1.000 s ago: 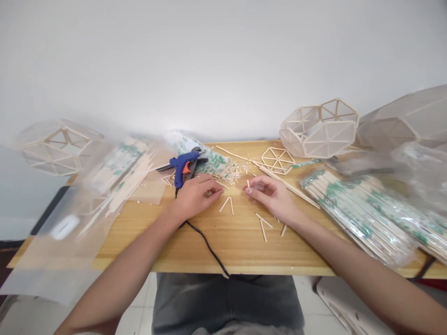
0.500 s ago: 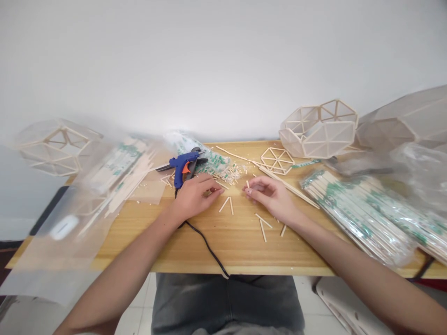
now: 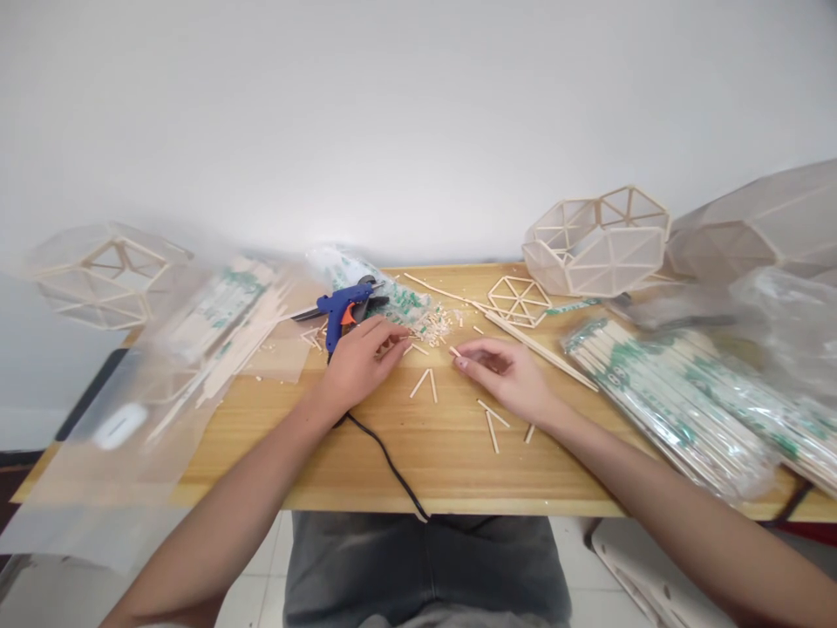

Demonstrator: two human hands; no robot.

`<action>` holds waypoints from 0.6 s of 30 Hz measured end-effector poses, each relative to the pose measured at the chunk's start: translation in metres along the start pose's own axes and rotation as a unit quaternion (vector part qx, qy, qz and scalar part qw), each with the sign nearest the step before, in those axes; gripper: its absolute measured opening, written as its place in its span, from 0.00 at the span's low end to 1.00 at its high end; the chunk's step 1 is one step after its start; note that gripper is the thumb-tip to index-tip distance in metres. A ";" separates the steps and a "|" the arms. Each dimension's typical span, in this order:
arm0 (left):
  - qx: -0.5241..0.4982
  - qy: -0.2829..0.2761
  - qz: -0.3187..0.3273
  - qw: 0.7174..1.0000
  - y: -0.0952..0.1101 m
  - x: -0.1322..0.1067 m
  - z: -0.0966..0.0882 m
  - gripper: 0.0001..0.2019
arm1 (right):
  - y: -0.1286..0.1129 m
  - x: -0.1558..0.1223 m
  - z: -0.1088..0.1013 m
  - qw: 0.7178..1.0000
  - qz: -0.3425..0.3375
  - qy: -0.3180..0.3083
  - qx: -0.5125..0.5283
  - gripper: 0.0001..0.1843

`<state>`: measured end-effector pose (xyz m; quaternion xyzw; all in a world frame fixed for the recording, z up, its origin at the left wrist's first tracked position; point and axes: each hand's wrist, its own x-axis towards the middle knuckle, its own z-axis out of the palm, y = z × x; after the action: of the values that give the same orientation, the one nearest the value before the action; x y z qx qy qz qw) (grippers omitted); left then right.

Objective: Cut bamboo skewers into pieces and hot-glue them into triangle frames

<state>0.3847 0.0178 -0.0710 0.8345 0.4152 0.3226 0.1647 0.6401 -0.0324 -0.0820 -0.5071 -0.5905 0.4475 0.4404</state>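
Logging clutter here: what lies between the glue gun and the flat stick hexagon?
In the head view, a plastic bag, small wood bits and a long stick.

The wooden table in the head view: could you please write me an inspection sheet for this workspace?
Surface: wooden table, loose sticks and scraps on it.
Job's things: V-shaped stick pair near the left hand; blue glue gun just beyond that hand; hexagonal stick frame.
Clutter: stick offcuts heaped mid-table; plastic-wrapped stick packs on the right.
Hands: right hand pinches a short stick; left hand's contents unclear.
Cables: black cable runs from beside the left hand to the table's front edge.
Surroundings: white wall behind; panelled polyhedral frame near it.
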 end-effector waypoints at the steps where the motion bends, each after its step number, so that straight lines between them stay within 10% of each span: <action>1: 0.005 -0.008 0.000 1.000 0.001 0.000 -0.001 0.11 | 0.000 0.000 0.000 1.000 -0.003 0.000 -0.002 0.14; 18: 0.179 0.047 -0.086 0.979 -0.001 0.007 -0.023 0.19 | 0.002 -0.002 -0.001 0.991 -0.091 -0.016 -0.099 0.18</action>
<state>0.3715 0.0241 -0.0515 0.7958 0.5433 0.2667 0.0204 0.6413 -0.0345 -0.0842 -0.4851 -0.6823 0.3530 0.4179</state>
